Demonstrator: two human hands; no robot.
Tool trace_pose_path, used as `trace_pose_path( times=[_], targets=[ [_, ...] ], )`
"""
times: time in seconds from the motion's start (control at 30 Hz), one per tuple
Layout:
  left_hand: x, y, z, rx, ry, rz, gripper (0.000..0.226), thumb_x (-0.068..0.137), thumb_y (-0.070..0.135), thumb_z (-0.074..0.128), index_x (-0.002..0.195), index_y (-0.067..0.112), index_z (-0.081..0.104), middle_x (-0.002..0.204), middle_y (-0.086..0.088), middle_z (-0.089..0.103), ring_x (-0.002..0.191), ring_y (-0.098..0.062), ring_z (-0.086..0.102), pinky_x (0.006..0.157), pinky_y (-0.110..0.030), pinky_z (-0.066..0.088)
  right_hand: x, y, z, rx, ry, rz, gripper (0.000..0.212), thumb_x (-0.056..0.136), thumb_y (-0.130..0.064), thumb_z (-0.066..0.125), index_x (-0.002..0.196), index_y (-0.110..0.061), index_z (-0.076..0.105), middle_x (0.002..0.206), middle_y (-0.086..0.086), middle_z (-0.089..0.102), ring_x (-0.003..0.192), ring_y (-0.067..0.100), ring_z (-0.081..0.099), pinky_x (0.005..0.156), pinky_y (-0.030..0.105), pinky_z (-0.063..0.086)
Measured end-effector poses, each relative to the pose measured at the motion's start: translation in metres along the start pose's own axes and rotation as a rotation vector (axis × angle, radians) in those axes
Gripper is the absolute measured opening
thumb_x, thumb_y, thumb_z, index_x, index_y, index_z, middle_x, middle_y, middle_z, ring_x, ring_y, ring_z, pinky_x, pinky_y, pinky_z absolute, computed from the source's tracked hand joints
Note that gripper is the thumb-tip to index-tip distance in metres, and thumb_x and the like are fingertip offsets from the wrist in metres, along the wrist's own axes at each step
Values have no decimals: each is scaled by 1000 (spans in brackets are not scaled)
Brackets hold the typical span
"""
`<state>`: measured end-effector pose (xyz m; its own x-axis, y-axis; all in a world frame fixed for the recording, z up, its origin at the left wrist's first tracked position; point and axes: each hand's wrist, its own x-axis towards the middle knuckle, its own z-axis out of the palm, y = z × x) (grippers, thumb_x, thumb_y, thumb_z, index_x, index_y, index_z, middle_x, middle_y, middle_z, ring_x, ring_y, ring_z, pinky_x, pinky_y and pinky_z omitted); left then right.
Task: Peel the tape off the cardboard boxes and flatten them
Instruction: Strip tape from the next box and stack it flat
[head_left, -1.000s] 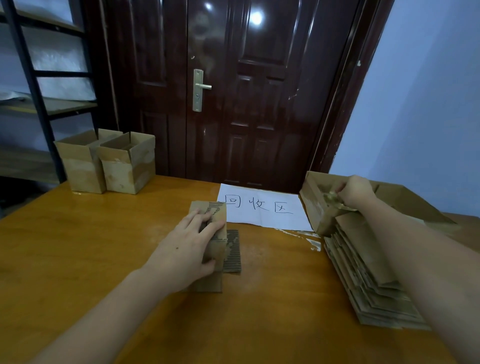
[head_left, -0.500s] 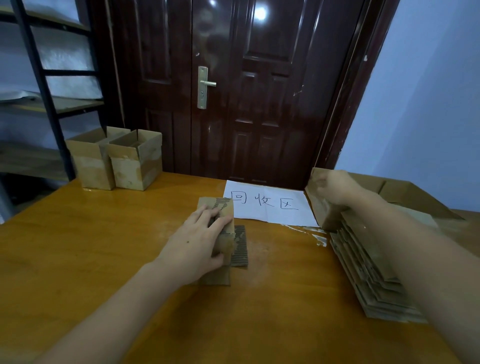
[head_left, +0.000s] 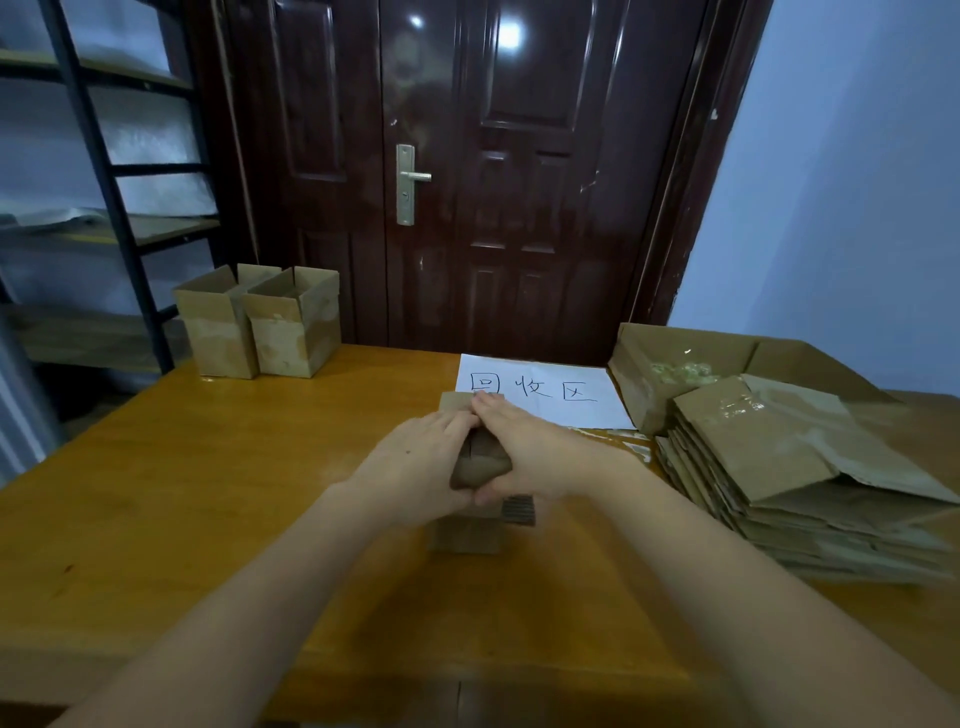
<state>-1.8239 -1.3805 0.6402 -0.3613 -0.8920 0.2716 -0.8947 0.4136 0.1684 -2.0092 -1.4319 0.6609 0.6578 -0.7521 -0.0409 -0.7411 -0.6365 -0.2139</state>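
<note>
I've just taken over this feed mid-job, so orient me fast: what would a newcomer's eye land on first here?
First, the left hand and right hand pressed together on a small cardboard box at the middle of the wooden table. Next, the stack of flattened boxes at the right edge, beside a white paper sign with handwritten characters. Two open upright boxes stand at the far left corner.

I'm in what looks like a small storeroom or packing room. A dark wooden door (head_left: 467, 182) stands at the far side, a metal shelving rack (head_left: 104, 182) on the left, and my wooden table (head_left: 182, 493) carries a stack of flattened cardboard (head_left: 779, 467) on the right and a handwritten paper sign (head_left: 540, 389).
</note>
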Motion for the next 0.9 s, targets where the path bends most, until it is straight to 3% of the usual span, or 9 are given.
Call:
trace_pose_path(
  times=[0.17,0.33,0.5,0.57,0.63,0.73,0.8,0.9],
  targets=[
    [-6,-9,-8,241,-6,122,73,96,64,51,158,27,35,162,7,40,149,-14,34,123,-34,21,-10,-2,19,-52,60,17,107,93,-50,65,161,-16,-11,168,-3,-18,153,9,-19,127,35,8],
    [2,-14,-28,360,-9,187,63,103,69,28,148,30,47,156,5,46,148,-18,35,125,-39,20,-15,-5,24,-42,88,42,105,95,-49,63,161,-18,-11,168,-4,-20,152,7,-21,127,34,10],
    [6,-16,-39,373,45,279,49,107,50,32,145,27,52,153,4,51,147,-16,37,125,-37,23,-10,-1,25,-29,103,36,108,92,-51,66,162,-21,-11,169,-6,-16,152,7,-19,127,36,15],
    [4,-16,-44,371,37,280,46,108,43,35,150,28,48,159,5,45,152,-15,30,128,-37,18,-10,0,25,-43,100,32,107,93,-51,66,161,-25,-12,168,-7,-16,152,8,-19,126,37,20],
    [-1,-15,-44,362,-33,244,46,111,35,38,156,29,42,165,6,36,156,-14,23,128,-34,10,-10,-1,26,-68,86,30,103,94,-49,65,161,-30,-10,168,-8,-17,152,9,-20,125,40,23],
    [-16,-15,-33,265,-116,77,51,111,23,37,161,23,33,169,1,27,156,-16,23,126,-33,16,-11,-4,24,-111,68,28,93,97,-43,64,161,-38,-4,169,-7,-15,153,11,-19,123,41,25],
    [-25,-15,-18,94,-64,-32,52,110,27,33,162,22,29,171,1,21,157,-14,19,128,-34,20,-12,-7,26,-236,117,-13,88,99,-32,63,162,-36,1,170,-4,-12,155,14,-16,124,38,15],
    [-28,-13,0,-3,14,-81,54,110,34,34,163,23,27,172,2,15,158,-10,11,124,-25,9,-15,-10,32,-384,198,-104,81,99,-20,61,163,-24,11,171,-2,-1,156,15,-10,125,34,0]
  ],
)
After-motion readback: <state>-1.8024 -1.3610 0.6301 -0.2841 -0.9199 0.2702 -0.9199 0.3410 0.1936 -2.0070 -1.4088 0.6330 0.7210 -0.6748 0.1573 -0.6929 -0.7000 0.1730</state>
